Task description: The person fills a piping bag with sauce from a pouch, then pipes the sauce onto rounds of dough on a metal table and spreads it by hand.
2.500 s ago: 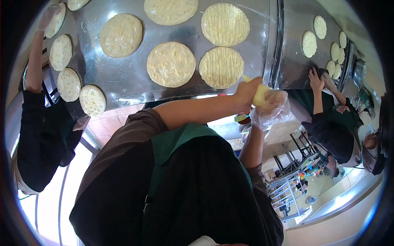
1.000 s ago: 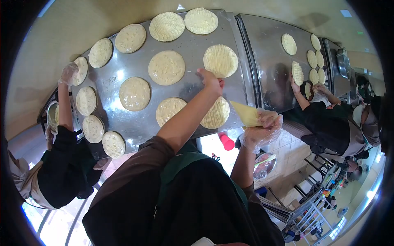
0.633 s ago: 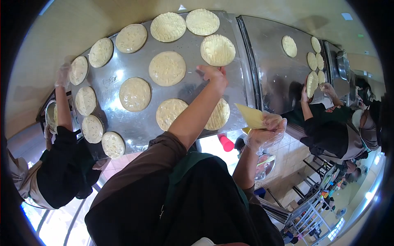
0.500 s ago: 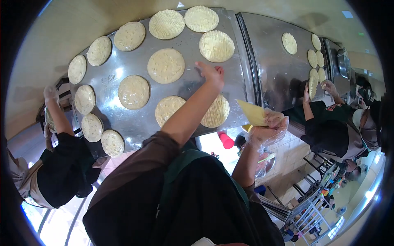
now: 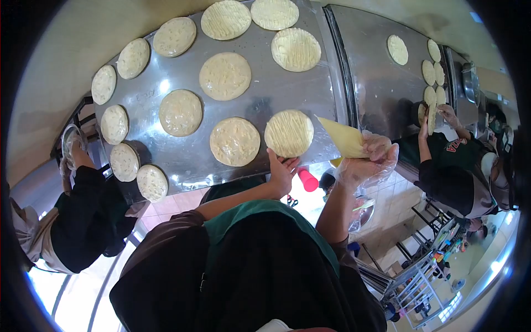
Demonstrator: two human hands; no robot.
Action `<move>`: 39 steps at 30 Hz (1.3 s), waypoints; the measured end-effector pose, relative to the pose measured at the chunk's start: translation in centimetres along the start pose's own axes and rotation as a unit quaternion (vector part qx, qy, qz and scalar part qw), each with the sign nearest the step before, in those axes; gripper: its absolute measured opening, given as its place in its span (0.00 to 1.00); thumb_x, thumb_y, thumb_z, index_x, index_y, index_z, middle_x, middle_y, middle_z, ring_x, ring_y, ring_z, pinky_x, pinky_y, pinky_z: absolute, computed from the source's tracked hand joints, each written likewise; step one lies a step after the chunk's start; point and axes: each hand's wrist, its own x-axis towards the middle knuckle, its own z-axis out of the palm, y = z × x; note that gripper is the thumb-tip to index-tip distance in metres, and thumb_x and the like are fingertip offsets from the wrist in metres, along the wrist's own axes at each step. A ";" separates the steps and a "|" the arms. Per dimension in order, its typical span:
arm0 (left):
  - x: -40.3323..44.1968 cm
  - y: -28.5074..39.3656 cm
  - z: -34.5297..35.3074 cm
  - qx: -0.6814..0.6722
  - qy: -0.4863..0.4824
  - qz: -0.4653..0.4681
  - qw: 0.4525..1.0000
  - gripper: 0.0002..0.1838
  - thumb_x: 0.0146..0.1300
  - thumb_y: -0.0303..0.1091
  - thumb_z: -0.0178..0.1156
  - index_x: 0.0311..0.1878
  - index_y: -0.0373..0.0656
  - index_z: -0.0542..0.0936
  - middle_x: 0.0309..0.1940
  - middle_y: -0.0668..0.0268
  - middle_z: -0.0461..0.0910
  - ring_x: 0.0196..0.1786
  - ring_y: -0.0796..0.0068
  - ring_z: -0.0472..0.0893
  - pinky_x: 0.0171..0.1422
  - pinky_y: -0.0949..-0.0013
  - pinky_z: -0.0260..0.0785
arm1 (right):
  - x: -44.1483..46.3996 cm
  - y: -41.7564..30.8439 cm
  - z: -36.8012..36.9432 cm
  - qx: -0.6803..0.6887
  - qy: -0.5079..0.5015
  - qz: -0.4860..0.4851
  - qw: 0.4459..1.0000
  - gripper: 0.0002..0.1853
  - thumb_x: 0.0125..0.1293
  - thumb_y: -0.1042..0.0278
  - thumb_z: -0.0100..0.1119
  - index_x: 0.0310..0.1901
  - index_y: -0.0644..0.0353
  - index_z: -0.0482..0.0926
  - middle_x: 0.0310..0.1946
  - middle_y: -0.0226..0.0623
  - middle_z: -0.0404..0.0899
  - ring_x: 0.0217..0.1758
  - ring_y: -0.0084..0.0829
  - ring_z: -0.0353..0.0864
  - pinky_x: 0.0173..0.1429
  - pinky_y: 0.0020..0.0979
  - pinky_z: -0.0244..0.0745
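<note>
My left hand (image 5: 282, 176) is bare and sits at the near edge of a round flat dough base (image 5: 289, 133) with ridged, pale cream lines on top. Its fingers are apart and touch or nearly touch the rim. My right hand (image 5: 369, 160), in a clear plastic glove, is closed around a piping bag (image 5: 341, 138) of pale yellow filling. The bag's tip points up and left, just right of that base. Left of it lies a smoother, glossy dough base (image 5: 234, 141). Another ridged base (image 5: 296, 50) lies farther back.
Several more dough rounds (image 5: 180, 113) lie on the metal table (image 5: 260, 102). A second metal table (image 5: 368, 66) adjoins at right, where a co-worker's hands (image 5: 426, 124) hold a round. Another co-worker's gloved hand (image 5: 73, 145) is at left. A red cup-like object (image 5: 308, 180) shows below the table edge.
My left hand has drawn back from the middle of the table to the near edge of the ridged base. My right hand still holds the piping bag. The view has shifted slightly.
</note>
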 end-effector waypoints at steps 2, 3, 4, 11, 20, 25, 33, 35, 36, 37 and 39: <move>0.9 0.1 0.6 0.000 -0.014 0.022 1.000 0.50 0.54 0.79 0.35 0.63 0.40 0.57 0.57 0.53 0.68 0.61 0.62 0.69 0.67 0.58 0.53 | 0.3 0.1 0.3 -0.002 -0.017 0.003 1.000 0.23 0.68 0.55 0.45 0.15 0.52 0.58 0.12 0.30 0.60 0.20 0.23 0.64 0.36 0.30 0.71; 1.1 0.4 0.9 0.002 -0.020 0.033 0.999 0.49 0.55 0.79 0.34 0.62 0.40 0.58 0.56 0.53 0.69 0.60 0.62 0.70 0.66 0.58 0.54 | 0.4 0.1 0.7 -0.011 -0.014 -0.004 1.000 0.23 0.68 0.55 0.44 0.15 0.52 0.57 0.12 0.30 0.60 0.20 0.23 0.63 0.36 0.30 0.71; 1.4 0.8 1.3 0.017 -0.004 0.046 0.999 0.47 0.56 0.78 0.34 0.61 0.42 0.57 0.53 0.54 0.70 0.58 0.62 0.71 0.64 0.57 0.57 | 0.5 0.2 1.3 -0.019 -0.011 -0.011 1.000 0.23 0.68 0.54 0.43 0.15 0.52 0.57 0.12 0.30 0.60 0.20 0.23 0.63 0.36 0.30 0.71; 0.6 3.9 2.4 0.061 0.006 0.095 0.994 0.46 0.57 0.77 0.30 0.67 0.49 0.50 0.53 0.52 0.68 0.57 0.56 0.71 0.60 0.52 0.62 | 1.3 1.9 3.7 0.010 0.017 -0.010 1.000 0.22 0.67 0.57 0.45 0.16 0.52 0.58 0.12 0.29 0.59 0.20 0.24 0.62 0.37 0.31 0.68; 4.1 6.7 6.1 0.113 -0.111 0.101 0.982 0.44 0.62 0.73 0.32 0.66 0.43 0.54 0.54 0.50 0.68 0.59 0.56 0.70 0.63 0.50 0.62 | 1.9 3.5 6.4 0.010 -0.014 -0.013 1.000 0.21 0.66 0.57 0.48 0.16 0.53 0.59 0.13 0.29 0.60 0.20 0.25 0.61 0.38 0.32 0.67; 4.0 6.6 5.9 0.124 -0.122 0.079 0.982 0.40 0.64 0.69 0.33 0.62 0.40 0.60 0.54 0.51 0.69 0.59 0.58 0.71 0.63 0.52 0.62 | 1.6 3.7 6.6 0.003 -0.019 -0.014 1.000 0.22 0.66 0.57 0.48 0.15 0.53 0.59 0.13 0.30 0.61 0.20 0.25 0.62 0.37 0.31 0.67; -0.4 11.9 0.4 0.220 0.014 0.464 0.858 0.21 0.70 0.49 0.43 0.54 0.43 0.68 0.47 0.66 0.71 0.48 0.77 0.70 0.55 0.68 0.63 | 0.5 3.7 6.5 -0.015 -0.041 -0.008 0.999 0.22 0.68 0.58 0.44 0.15 0.52 0.60 0.13 0.30 0.62 0.19 0.25 0.62 0.33 0.28 0.66; 0.9 16.2 -0.7 0.143 0.094 0.470 0.866 0.19 0.70 0.51 0.44 0.50 0.44 0.68 0.40 0.70 0.68 0.42 0.79 0.68 0.51 0.69 0.63 | 0.1 4.0 6.6 -0.001 -0.036 0.006 0.999 0.22 0.68 0.58 0.43 0.15 0.52 0.60 0.13 0.30 0.62 0.19 0.24 0.62 0.34 0.29 0.66; 1.0 17.9 -0.1 0.109 0.136 0.463 0.869 0.19 0.69 0.51 0.44 0.49 0.44 0.67 0.38 0.71 0.67 0.41 0.79 0.68 0.50 0.69 0.63 | 0.0 4.1 6.7 0.007 -0.035 0.012 0.999 0.21 0.68 0.59 0.43 0.15 0.52 0.60 0.13 0.30 0.62 0.19 0.24 0.62 0.34 0.29 0.66; 1.6 19.3 0.5 0.091 0.123 0.448 0.881 0.19 0.69 0.52 0.43 0.48 0.45 0.67 0.37 0.72 0.67 0.41 0.80 0.67 0.49 0.69 0.62 | -0.1 4.3 7.0 0.009 -0.037 0.012 0.999 0.21 0.68 0.59 0.43 0.16 0.52 0.60 0.13 0.30 0.61 0.19 0.24 0.62 0.34 0.29 0.66; 2.2 21.3 1.5 0.055 0.099 0.416 0.902 0.20 0.69 0.53 0.42 0.47 0.46 0.68 0.36 0.73 0.67 0.40 0.81 0.67 0.47 0.70 0.61 | -0.5 4.7 7.6 0.010 -0.042 0.014 0.999 0.21 0.68 0.59 0.43 0.16 0.52 0.60 0.13 0.30 0.61 0.20 0.23 0.62 0.35 0.29 0.67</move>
